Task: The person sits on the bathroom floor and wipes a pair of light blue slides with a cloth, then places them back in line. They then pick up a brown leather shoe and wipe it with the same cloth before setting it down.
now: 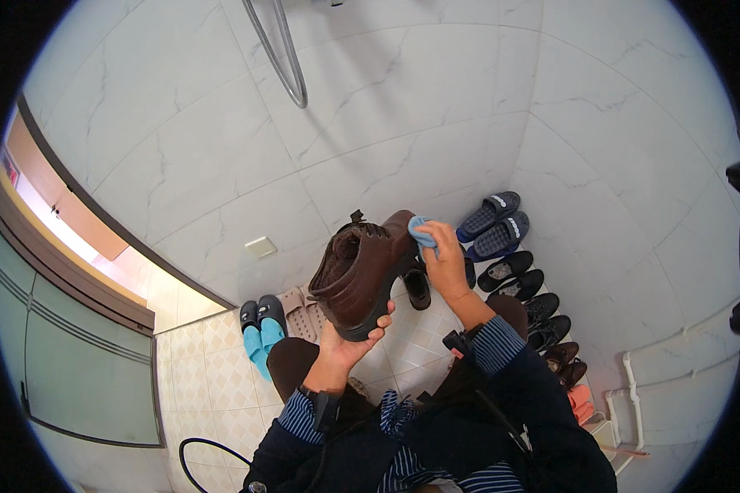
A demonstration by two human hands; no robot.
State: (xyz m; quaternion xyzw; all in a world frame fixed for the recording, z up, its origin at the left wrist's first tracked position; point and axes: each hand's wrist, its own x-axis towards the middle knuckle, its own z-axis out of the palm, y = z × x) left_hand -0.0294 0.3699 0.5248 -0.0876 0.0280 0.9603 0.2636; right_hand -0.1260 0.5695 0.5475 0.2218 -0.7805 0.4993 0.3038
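Observation:
A brown leather ankle boot (367, 277) with dark laces and a fleecy lining is held up in front of me. My left hand (351, 345) grips it from below at the heel, the fingers curled around the black sole. Bunched in my right hand (447, 265) is a light blue cloth (420, 232), which sits against the boot's toe. Part of the cloth is hidden under the fingers. Beyond the boot, a dark shoe (417, 289) stands on the tiled floor, partly covered from view.
Along the right wall stand dark slides (498, 237), black flats (510, 272), black lace-up shoes (546, 320) and brown shoes (564, 363). Beige clogs (302, 313) and turquoise-and-black slippers (263, 333) line the left. A shower hose (293, 74) hangs above. White pipes (633, 394) run low at right.

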